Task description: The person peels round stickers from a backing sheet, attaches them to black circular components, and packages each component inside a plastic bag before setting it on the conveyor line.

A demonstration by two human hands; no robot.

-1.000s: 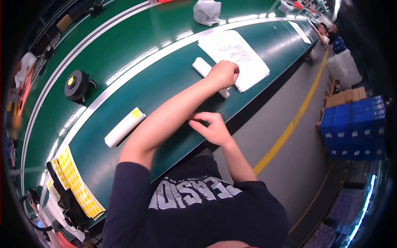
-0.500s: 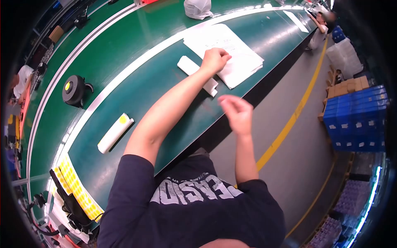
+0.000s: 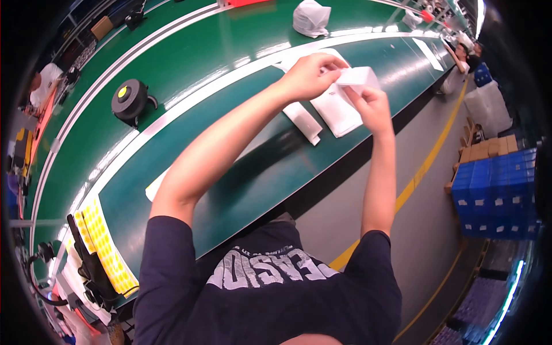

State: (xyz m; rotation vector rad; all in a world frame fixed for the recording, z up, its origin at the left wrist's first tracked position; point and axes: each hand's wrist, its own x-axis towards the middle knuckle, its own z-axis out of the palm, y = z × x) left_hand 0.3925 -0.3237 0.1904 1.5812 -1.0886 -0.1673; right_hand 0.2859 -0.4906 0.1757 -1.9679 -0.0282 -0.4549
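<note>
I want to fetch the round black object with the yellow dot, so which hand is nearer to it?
Left. The left hand is to the right of the black object; the right hand is farther off that way.

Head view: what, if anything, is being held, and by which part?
A thin white sheet, folded or curled: the left hand grips it near its left edge, the right hand near its lower edge.

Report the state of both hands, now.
Left hand: closed, gripping the left edge of a bent, thin white sheet.
Right hand: closed, pinching the same sheet's lower edge.
</note>
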